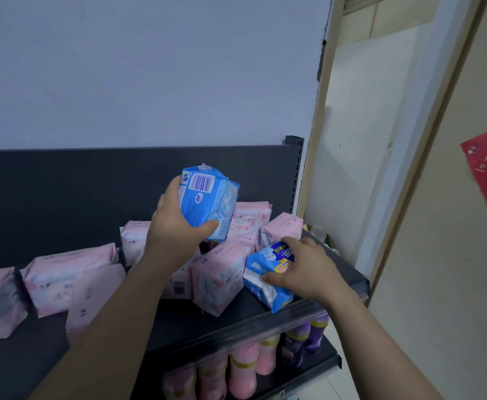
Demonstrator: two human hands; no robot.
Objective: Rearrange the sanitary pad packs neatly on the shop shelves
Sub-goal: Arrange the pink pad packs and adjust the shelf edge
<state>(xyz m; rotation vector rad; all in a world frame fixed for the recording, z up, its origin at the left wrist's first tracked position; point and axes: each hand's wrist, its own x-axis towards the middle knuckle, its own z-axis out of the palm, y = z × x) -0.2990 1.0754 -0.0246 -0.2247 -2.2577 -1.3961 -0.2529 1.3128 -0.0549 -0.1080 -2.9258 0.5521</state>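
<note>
A dark shelf (179,321) fills the lower half of my view, and loose pink packs (219,272) lie across it from 9 o'clock to the centre, some flat, some on end, some leaning on each other. The heap looks unstable to me: setting anything down among those tilted packs could knock one over and push its neighbours out of line. The nearer risk is at 5 o'clock, where the lower blue pack (268,272) lies tilted right beside the shelf's front lip (265,321). If I drag it toward me or loosen my hold, it could slide over onto the bottles (245,368) on the shelf below. My left hand (176,223) is closed around the raised blue pack (207,200), thumb under its lower corner. The pack is clear of the heap, at 1 o'clock from my palm, barcode facing me. My right hand (303,269) grips the lower blue pack from above, fingers curled over its printed face and thumb on its white end. That pack sits at 9 o'clock from my palm.
</note>
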